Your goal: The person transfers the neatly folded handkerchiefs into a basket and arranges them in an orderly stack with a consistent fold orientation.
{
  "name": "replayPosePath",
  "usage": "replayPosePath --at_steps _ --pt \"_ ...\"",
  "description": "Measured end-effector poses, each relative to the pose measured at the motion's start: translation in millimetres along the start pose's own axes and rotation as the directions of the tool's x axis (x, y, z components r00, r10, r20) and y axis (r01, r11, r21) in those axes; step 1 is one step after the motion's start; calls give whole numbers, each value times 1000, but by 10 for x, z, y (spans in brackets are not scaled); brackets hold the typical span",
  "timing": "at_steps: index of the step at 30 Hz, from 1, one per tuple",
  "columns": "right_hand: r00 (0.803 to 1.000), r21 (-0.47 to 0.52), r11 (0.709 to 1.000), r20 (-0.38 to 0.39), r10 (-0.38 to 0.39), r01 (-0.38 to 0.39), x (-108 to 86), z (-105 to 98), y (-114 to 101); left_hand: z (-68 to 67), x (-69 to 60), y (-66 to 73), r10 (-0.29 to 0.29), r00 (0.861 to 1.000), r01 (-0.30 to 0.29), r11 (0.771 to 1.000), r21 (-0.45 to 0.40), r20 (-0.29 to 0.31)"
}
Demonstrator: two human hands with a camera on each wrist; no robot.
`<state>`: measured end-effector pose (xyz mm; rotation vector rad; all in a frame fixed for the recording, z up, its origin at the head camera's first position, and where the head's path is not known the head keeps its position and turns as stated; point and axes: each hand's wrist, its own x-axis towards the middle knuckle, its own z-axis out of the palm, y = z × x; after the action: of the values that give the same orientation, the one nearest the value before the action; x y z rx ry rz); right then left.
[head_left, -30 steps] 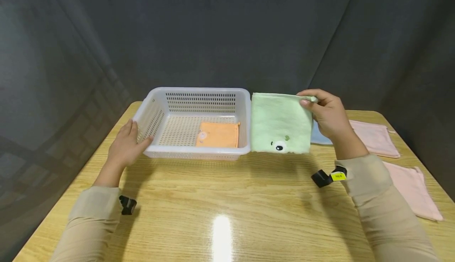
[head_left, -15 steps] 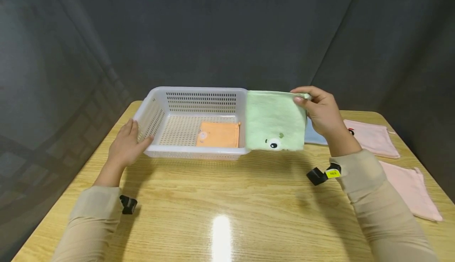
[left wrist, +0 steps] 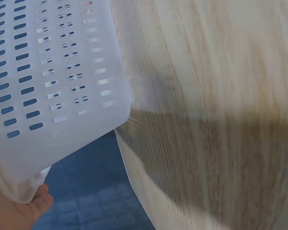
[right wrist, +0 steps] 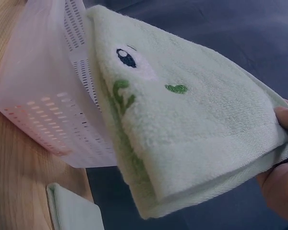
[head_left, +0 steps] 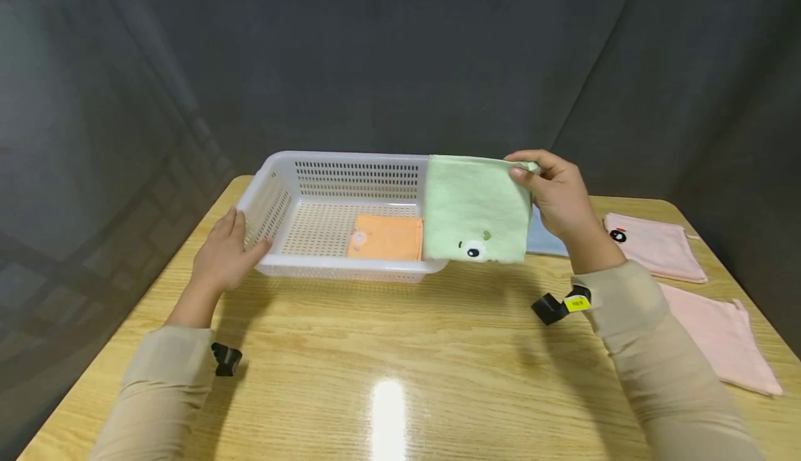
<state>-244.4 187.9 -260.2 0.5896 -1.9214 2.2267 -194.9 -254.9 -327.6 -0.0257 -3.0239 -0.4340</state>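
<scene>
In the head view my right hand [head_left: 557,193] pinches the upper right corner of a folded pale green towel [head_left: 475,204]. The towel hangs in front of the right end of a white plastic basket [head_left: 350,264] and hides that end. An embroidered eye and a small green heart show on the towel [right wrist: 197,115] in the right wrist view. My left hand [head_left: 222,252] grips the basket's left rim near its front corner; in the left wrist view its fingers curl at the rim. A folded orange towel [head_left: 388,238] lies inside the basket, towards the right.
On the right side of the wooden table [head_left: 313,350] lie a blue towel [head_left: 546,235], partly covered, and two pink towels, a farther one [head_left: 663,245] and a nearer one [head_left: 719,336]. A dark curtain [head_left: 400,58] stands behind the table.
My right hand has carried the green towel leftwards and slightly up, so it now overlaps the basket's right end. More of the blue towel shows. My left hand has stayed at the rim.
</scene>
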Motion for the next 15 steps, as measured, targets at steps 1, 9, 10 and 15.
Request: replayPosePath --at_steps 1,9,10,15 --pt "1000 -1 1000 0 4 -4 10 14 4 -2 1 1 2 1000 -2 1000 2 0" --pt "1000 -20 1000 2 13 -13 67 90 55 -4 -7 16 10 1000 -10 1000 5 -11" --pt "1000 -19 1000 2 11 -11 71 95 64 -4 -8 18 11 1000 -11 1000 6 -12" --pt "1000 -22 1000 -14 -2 1 105 136 112 -3 -7 12 8 1000 -8 1000 3 -12"
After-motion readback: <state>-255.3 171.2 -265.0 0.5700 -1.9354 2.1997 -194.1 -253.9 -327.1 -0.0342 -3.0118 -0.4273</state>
